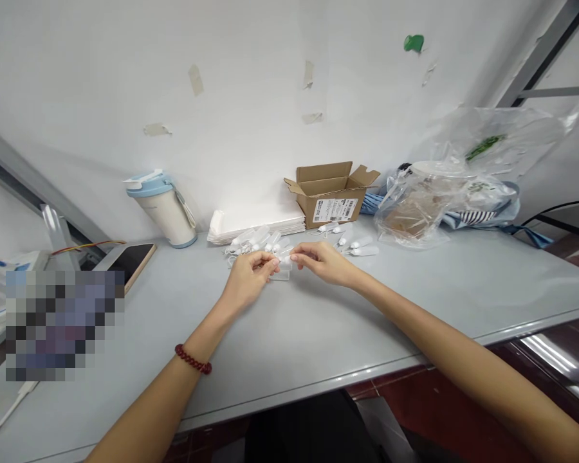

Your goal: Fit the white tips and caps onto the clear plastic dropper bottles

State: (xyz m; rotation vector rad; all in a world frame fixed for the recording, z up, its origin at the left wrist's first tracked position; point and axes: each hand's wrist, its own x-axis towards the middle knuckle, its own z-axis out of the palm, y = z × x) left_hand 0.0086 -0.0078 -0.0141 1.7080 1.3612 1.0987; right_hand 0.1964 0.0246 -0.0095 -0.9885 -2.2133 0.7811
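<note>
Over the middle of the table, my left hand is closed in a pinch, its thumb and forefinger pressed together; what they hold is too small to make out. Facing it, my right hand pinches a small white-capped plastic bottle, partly hidden by the fingers. Just below the fingertips a clear tube-like piece lies on the table. Behind my hands is a loose pile of small translucent bottles with white caps and thin strings. Several similar bottles lie right of my right hand.
An open cardboard box stands against the wall beside stacked white sheets. A blue-lidded tumbler is at the back left, near a phone. Clear plastic bags and blue cloth fill the back right of the grey table.
</note>
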